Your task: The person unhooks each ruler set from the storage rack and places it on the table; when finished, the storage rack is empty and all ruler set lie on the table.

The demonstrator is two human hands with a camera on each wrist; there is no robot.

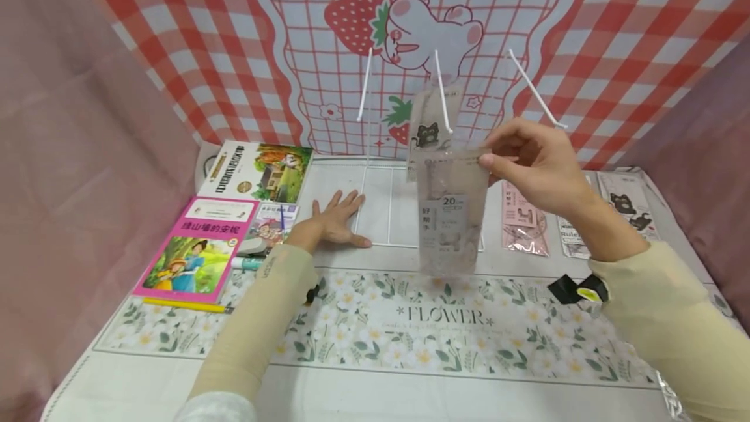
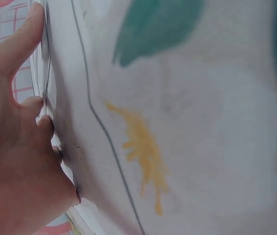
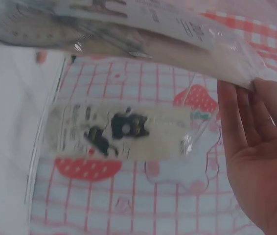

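Observation:
My right hand (image 1: 541,165) pinches a clear packet of rulers (image 1: 448,233) at its upper right corner between thumb and fingers. The packet hangs upright in front of the rack's middle white hook (image 1: 442,93). In the right wrist view, the packet (image 3: 153,46) shows a protractor through its plastic. Behind it, a second packet with black cats (image 1: 428,135) hangs at the middle hook. My left hand (image 1: 336,219) rests palm down with fingers spread, beside the left part of the white wire rack's base (image 1: 391,207).
On the left lie a pink-bordered book (image 1: 196,249), a storybook (image 1: 258,171), a yellow pencil (image 1: 184,305) and a teal-labelled marker (image 1: 246,264). At right lie a pink ruler packet (image 1: 524,220) and a cat-printed packet (image 1: 629,204). The left hook (image 1: 364,86) and right hook (image 1: 536,90) jut forward.

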